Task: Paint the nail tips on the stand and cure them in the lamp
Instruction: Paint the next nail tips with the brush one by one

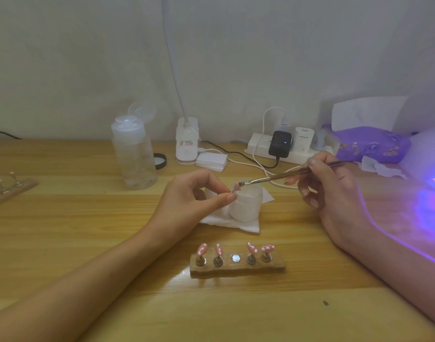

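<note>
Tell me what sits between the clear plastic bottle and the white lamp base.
In the head view, a round black-rimmed disc lies flat between the clear plastic bottle and the white lamp base.

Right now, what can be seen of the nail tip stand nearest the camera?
The stand is a long, low block that looks like light wood. It lies flat on the table, its long side facing the camera. Five spots run along its top. Four hold short metal pegs carrying pink nail tips with white dots, each leaning a little. The middle spot is bare and shows a round silvery disc. Only the table and pegs touch it.
</note>
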A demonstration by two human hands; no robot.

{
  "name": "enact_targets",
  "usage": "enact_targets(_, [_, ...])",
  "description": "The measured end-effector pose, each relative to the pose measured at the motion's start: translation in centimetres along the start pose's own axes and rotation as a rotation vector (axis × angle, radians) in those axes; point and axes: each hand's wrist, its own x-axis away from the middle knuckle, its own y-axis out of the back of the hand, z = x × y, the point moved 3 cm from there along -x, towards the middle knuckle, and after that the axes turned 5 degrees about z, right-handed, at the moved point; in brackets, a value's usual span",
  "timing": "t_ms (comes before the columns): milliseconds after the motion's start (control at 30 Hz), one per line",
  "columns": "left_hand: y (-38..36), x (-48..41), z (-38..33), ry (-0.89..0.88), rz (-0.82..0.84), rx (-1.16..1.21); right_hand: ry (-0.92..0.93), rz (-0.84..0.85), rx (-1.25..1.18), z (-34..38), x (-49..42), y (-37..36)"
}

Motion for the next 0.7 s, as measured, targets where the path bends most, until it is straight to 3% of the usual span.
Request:
enact_targets(333, [0.1, 0.2, 0.0, -0.031, -0.008, -0.051, 0.055, -0.009, 0.086, 1.0, -0.3, 0.1])
enact_targets(567, [0.1, 0.1, 0.1, -0.049, -0.001, -0.069, 0.136, 0.226, 0.446, 3.3, -1.3, -1.8])
enact_targets(700, [0.1, 0.1, 0.0, -0.067, -0.001, -0.081, 0.091, 0.242, 0.457, 2.4, -0.8, -2.2])
